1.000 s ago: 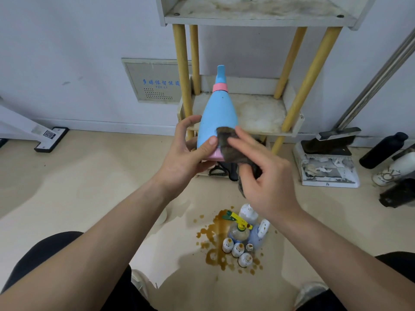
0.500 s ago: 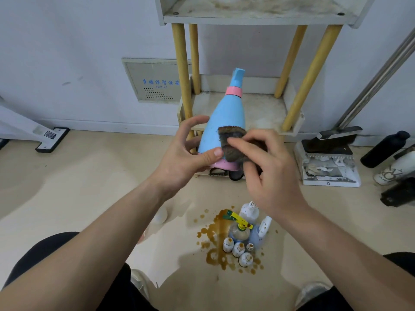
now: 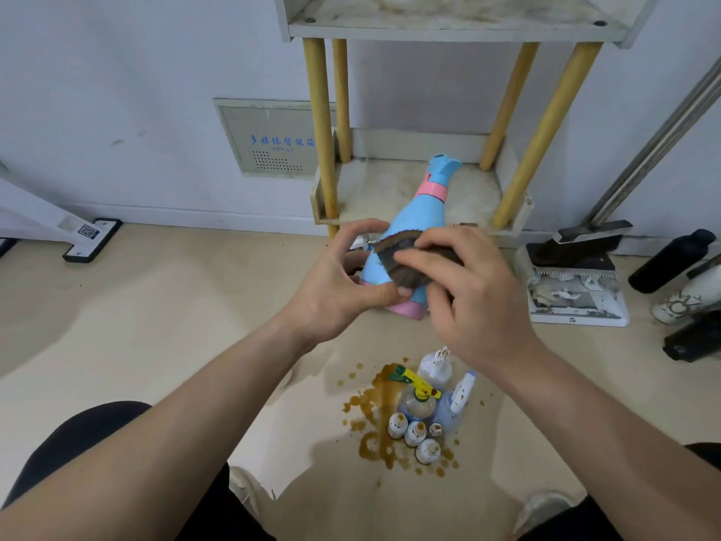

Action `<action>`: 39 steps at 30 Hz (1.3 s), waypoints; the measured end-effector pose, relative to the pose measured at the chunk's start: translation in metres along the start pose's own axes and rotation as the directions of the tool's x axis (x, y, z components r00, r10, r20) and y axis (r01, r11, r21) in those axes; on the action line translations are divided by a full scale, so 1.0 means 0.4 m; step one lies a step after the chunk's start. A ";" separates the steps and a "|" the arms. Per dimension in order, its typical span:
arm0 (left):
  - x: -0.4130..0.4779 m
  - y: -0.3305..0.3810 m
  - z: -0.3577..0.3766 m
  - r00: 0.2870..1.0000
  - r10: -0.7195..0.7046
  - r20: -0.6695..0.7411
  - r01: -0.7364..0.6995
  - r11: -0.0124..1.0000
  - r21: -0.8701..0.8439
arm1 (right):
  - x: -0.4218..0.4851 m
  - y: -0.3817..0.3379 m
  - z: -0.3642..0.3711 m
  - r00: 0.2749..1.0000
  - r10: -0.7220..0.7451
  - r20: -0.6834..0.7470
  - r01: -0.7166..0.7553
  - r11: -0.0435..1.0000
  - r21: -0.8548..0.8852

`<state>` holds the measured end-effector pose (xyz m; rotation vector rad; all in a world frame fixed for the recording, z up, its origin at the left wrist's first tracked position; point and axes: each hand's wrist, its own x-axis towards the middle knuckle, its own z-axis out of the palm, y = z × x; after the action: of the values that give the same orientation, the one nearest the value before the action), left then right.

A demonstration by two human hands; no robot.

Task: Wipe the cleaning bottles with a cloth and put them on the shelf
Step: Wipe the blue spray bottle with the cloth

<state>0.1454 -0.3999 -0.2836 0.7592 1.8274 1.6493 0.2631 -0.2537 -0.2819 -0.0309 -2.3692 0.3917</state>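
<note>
Blue bottle (image 3: 413, 228) tilted at frame centre, left hand (image 3: 335, 294) gripping near pink base; right hand (image 3: 468, 298) pinches dark cloth (image 3: 402, 263) against its side. Wiping step; next likely needs upright placement on shelf (image 3: 374, 189) behind.

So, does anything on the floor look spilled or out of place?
Yes. A brown puddle with splashes lies on the floor, and the small bottles stand in it, spattered brown. The lower shelf board also looks stained.
</note>
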 end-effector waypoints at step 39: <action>0.012 0.009 -0.014 0.935 0.144 -0.325 -0.083 0.977 0.195 | 0.004 0.018 0.029 0.942 0.322 0.089 -0.334 0.894 0.300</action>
<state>0.1381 -0.3997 -0.2798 0.7005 2.2336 1.7950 0.2537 -0.2498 -0.2910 -0.2825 -2.3118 0.9338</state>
